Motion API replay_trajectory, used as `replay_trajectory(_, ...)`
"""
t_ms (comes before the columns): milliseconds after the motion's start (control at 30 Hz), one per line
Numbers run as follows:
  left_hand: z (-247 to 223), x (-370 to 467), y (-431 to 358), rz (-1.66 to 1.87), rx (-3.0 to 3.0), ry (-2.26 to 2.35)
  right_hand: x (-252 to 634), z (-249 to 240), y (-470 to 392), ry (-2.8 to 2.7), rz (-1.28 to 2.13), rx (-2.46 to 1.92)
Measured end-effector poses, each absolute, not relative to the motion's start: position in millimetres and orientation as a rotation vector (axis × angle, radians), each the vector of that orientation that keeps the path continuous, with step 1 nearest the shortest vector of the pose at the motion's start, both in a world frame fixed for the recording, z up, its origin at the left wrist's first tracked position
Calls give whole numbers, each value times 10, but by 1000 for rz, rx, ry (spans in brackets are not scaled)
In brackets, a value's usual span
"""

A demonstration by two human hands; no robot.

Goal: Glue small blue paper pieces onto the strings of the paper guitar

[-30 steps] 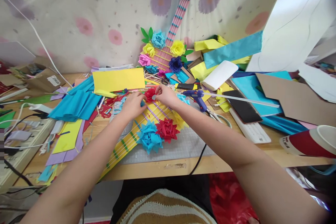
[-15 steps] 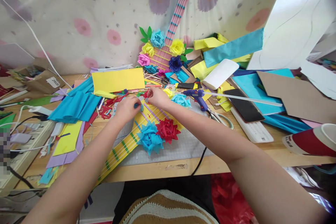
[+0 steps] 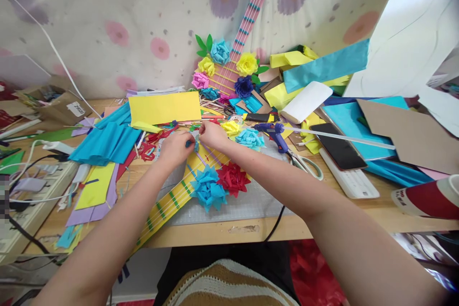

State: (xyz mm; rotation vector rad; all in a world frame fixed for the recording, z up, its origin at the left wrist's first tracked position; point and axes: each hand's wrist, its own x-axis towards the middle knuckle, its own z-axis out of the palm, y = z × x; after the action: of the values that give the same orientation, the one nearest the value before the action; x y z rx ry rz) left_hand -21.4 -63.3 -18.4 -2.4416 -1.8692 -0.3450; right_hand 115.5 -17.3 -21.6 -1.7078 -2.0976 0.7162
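My left hand is closed in a pinch on a small blue paper piece above the far side of a yellow paper guitar. Close beside it, my right hand has its fingers pressed together; whatever they hold is hidden. The guitar lies tilted on a grey cutting mat, with white strings and green strips along its neck. A blue paper flower and a red paper flower sit on its body. Beyond my right wrist are a yellow flower and a light blue flower.
A purple glue gun and scissors lie right of my hands. Farther right are a phone and a paper cup. A pink paper guitar leans on the wall. Blue crepe paper and a power strip lie left.
The whole view has shifted slightly, so things sit a little farther right. The red scrap seen at my right fingertips no longer shows there. My left hand keeps its pinch on the blue piece.
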Motion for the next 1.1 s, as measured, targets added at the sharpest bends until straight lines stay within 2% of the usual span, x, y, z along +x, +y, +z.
replay_trajectory(333,-197,-207,-637,-360,-2437,-1893,1196,-261,-98,-2112,1004,-1580)
replay_trajectory(467,-195,-209,-640,-361,-2442,-1893,1258,-183,-101,-2251,690,-1545)
replay_trajectory(633,-208,-227,-636,-377,-2440,-1887,1273,-205,-46,-2560,375,-1233)
replay_trajectory(1100,-210,-224,-619,-372,-2454,-1900,1224,-144,-37,-2672,465,-1073)
